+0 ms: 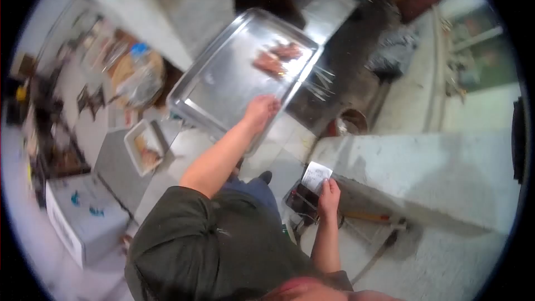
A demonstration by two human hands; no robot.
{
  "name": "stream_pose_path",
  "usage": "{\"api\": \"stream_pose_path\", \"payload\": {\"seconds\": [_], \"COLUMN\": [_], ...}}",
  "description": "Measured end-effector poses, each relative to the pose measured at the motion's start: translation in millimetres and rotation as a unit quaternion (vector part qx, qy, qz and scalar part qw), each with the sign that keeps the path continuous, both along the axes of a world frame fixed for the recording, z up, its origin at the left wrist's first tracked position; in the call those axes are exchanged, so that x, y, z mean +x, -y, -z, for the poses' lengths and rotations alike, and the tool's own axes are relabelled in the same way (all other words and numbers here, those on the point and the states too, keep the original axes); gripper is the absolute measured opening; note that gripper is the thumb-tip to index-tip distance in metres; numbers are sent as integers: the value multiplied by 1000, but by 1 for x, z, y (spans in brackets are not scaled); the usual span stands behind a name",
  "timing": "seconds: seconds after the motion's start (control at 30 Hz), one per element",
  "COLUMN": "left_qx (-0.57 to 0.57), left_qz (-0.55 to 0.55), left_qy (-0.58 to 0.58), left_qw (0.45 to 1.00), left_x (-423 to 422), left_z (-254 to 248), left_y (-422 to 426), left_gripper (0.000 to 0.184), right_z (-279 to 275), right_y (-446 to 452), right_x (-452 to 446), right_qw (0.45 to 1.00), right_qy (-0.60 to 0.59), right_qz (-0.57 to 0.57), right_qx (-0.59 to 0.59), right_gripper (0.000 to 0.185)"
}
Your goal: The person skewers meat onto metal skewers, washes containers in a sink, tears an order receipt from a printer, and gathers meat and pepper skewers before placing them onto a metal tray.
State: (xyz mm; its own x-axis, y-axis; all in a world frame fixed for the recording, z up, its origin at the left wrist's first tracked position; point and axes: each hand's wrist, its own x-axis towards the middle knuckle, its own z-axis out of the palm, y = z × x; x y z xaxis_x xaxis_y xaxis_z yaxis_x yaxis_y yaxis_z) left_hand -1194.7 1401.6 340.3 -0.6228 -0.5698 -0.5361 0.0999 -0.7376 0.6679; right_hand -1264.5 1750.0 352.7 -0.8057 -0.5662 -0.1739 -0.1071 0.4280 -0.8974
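Observation:
My left hand (262, 112) is over the lower right part of a large metal tray (220, 86), close to its rim. Its fingers are curled together, and blur hides what they hold, if anything. Several reddish-brown pieces that look like meat (272, 62) lie on the tray, beyond that hand. Lower and to the right, my right hand (329, 196) pinches a small white paper (316, 176) with printed marks, held over a dark object (302, 199).
A white box (86, 217) stands at the lower left. Near it are a white tub (144, 147) with food in it and a round basket (139, 78) with plastic bags. At the right runs a pale ledge (412, 170), with a round container (351, 121) beyond it.

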Motion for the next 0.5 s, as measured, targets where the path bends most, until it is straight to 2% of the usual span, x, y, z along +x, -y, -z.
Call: {"api": "stream_pose_path", "payload": {"seconds": [0.03,0.1,0.17,0.23,0.3,0.37,0.43,0.5], "left_qx": [-25,-97,-149,-181,-186,-178,-131,-83], "left_qz": [-9,-57,-87,-174,-237,-316,-385,-493], "left_qy": [17,101,193,183,255,306,358,333], "left_qw": [999,989,966,951,919,880,840,800], "left_x": [38,110,177,241,308,386,461,541], "left_z": [-8,-33,-42,-36,-19,3,10,47], "left_y": [-5,-18,-22,-25,-21,-18,-8,2], "left_gripper": [21,22,21,21,21,21,19,18], "right_z": [-1,-43,-42,-55,-30,-34,-49,-58], "right_y": [11,55,86,115,137,166,202,234], "right_x": [-5,2,13,37,47,82,128,178], "right_qw": [998,964,941,935,956,928,895,851], "right_qy": [66,252,307,313,118,1,-41,-124], "right_qz": [-8,-33,-76,-121,-268,-371,-437,-497], "right_qx": [-16,-76,-120,-114,-29,34,78,112], "right_gripper": [22,22,23,24,24,24,25,24]}}
